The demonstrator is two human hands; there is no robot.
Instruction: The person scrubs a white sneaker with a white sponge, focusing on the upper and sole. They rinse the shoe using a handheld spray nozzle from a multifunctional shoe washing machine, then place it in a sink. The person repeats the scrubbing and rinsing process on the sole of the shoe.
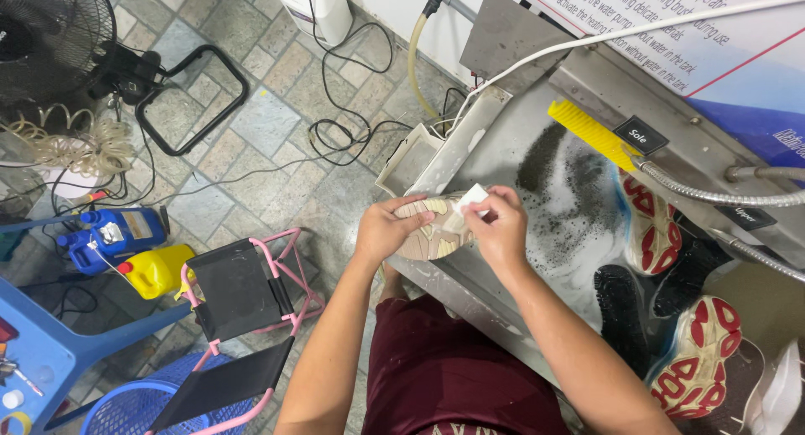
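My left hand [387, 228] grips a beige shoe [426, 236] turned sole-up over the near edge of a metal wash basin [503, 142]. My right hand [501, 225] presses a small white sponge block [472, 199] against the shoe's sole. Both hands meet at the shoe, in front of my maroon shorts.
In the foamy basin lie a yellow brush [589, 133], a metal hose [713, 192] and several red-and-white soled shoes [696, 351]. On the tiled floor at left stand a pink folding stool [243, 292], a yellow jug [157, 271], a blue bottle [113, 234], a fan [50, 41] and loose cables.
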